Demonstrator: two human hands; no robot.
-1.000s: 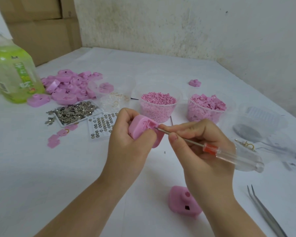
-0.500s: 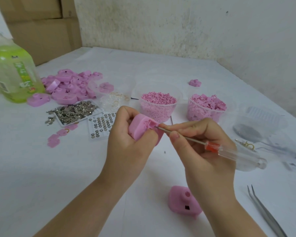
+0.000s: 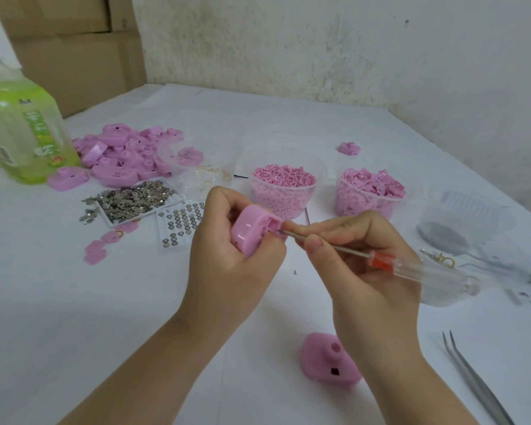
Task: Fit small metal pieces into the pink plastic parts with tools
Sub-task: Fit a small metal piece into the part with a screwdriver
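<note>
Pink part (image 3: 252, 230) in left hand (image 3: 227, 256), screwdriver (image 3: 380, 259) touching

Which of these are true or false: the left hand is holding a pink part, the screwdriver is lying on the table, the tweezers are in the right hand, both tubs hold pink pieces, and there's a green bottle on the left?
1. The left hand holds a pink part. True.
2. The screwdriver lies on the table. False: the right hand grips it, with its tip at the opening of the held part.
3. The tweezers are in the right hand. False: they lie on the table at the lower right, untouched.
4. Both clear tubs hold pink pieces. True.
5. A green bottle stands at the far left. True.
</note>
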